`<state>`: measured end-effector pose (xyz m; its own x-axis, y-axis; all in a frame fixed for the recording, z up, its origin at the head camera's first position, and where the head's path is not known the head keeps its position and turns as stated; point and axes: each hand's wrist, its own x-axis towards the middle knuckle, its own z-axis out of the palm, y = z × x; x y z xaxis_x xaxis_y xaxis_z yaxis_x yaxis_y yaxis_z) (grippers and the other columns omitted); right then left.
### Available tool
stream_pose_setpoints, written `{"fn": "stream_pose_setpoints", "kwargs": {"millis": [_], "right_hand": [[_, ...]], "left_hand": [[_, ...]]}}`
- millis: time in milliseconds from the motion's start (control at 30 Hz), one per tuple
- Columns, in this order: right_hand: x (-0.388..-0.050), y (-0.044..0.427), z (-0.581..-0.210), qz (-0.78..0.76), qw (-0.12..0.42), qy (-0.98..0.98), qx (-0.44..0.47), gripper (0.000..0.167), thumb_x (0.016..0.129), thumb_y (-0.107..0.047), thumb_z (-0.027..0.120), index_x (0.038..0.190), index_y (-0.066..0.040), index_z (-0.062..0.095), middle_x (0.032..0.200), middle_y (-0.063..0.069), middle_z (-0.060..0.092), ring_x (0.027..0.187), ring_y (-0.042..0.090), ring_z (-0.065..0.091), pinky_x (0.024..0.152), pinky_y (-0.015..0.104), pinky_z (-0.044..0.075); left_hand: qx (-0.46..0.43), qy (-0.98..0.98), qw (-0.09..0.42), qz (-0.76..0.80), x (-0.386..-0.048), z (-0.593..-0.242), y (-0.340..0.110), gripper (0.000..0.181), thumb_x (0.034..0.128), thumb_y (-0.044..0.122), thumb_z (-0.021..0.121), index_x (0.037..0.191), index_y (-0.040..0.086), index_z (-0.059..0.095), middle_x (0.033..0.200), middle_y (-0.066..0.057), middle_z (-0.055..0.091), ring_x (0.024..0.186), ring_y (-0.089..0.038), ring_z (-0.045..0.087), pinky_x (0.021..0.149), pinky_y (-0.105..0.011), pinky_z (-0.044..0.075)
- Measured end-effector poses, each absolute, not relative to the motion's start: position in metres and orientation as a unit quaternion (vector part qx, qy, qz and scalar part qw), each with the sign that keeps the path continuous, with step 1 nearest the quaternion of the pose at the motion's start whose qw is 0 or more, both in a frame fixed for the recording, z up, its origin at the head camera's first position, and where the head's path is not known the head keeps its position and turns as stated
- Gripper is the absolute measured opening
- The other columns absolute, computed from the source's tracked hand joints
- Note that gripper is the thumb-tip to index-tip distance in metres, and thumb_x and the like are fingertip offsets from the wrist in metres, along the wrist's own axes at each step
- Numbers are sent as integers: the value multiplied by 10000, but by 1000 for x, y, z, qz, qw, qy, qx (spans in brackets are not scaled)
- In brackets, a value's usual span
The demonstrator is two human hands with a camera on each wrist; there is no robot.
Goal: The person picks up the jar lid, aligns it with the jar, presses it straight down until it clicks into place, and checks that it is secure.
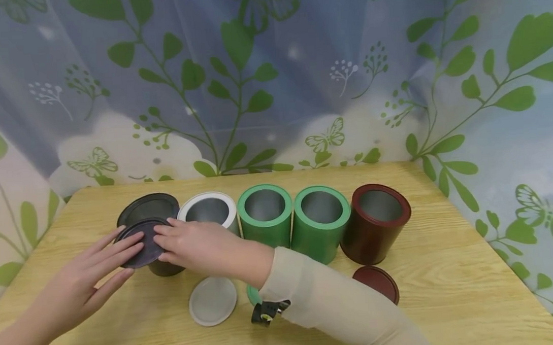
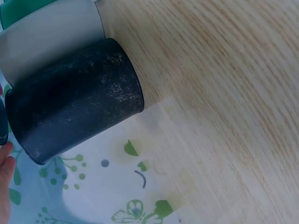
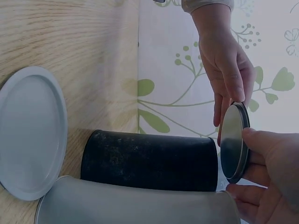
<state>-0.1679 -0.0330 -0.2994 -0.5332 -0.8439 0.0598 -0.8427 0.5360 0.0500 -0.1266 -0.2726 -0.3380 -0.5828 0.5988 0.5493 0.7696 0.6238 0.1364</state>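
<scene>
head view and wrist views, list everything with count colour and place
table: 1, pale wood, lower half of head view
black can: 1, black, left end of row
white can: 1, white, second from left
green cans: 2, green, third and fourth
red can: 1, dark red, right end
black lid: 1, black, held near black can
white lid: 1, white, in front of white can
green lid: at least 1, green, on table, mostly hidden
red lid: 1, dark red, in front of red can
cloth: count unclear, blue-white with green leaves, behind table
device: 1, black, at right wrist
sleeve: 1, beige, right arm
left hand: 1, bare, black lid's left side
right hand: 1, bare, black lid's right side
</scene>
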Motion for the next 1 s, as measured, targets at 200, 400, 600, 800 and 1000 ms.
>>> {"fn": "stream_pose_setpoints", "kwargs": {"millis": [200, 400, 600, 800, 1000], "right_hand": [[-175, -33, -301, -11, 38, -875, 483, 458, 1008, -387, 359, 1414, -187, 429, 1466, -41, 352, 1340, 121, 305, 1031, 205, 314], [-175, -34, -301, -20, 13, -880, 474, 472, 1011, -399, 322, 1436, -205, 388, 1481, -58, 320, 1355, 113, 269, 1054, 203, 275], [-176, -36, -302, -38, 13, -883, 468, 474, 1015, -396, 302, 1444, -207, 371, 1486, -56, 313, 1355, 122, 274, 1057, 207, 270], [-179, -37, -302, -53, 23, -882, 467, 475, 1016, -397, 297, 1443, -202, 374, 1483, -50, 320, 1351, 129, 286, 1059, 209, 267], [-181, -41, -302, -46, 17, -889, 455, 474, 1016, -404, 297, 1442, -213, 375, 1488, -53, 308, 1355, 119, 273, 1064, 223, 269]], "left_hand": [[-404, -862, 247, -181, -136, -340, -272, 455, 957, 396, 502, 1283, 89, 583, 1325, -33, 537, 1323, -203, 354, 1069, -172, 210], [-408, -861, 251, -170, -139, -346, -273, 482, 970, 440, 440, 1284, 104, 584, 1337, -36, 526, 1323, -175, 353, 1066, -160, 204], [-406, -866, 240, -168, -141, -346, -274, 457, 975, 402, 456, 1302, 101, 565, 1358, -31, 505, 1334, -184, 331, 1074, -166, 187], [-398, -873, 227, -167, -143, -344, -273, 412, 961, 307, 526, 1316, 99, 549, 1368, -20, 494, 1348, -205, 307, 1082, -171, 164], [-402, -871, 239, -150, -147, -343, -275, 476, 993, 416, 397, 1314, 101, 551, 1358, -36, 505, 1321, -180, 339, 1078, -170, 165]]}}
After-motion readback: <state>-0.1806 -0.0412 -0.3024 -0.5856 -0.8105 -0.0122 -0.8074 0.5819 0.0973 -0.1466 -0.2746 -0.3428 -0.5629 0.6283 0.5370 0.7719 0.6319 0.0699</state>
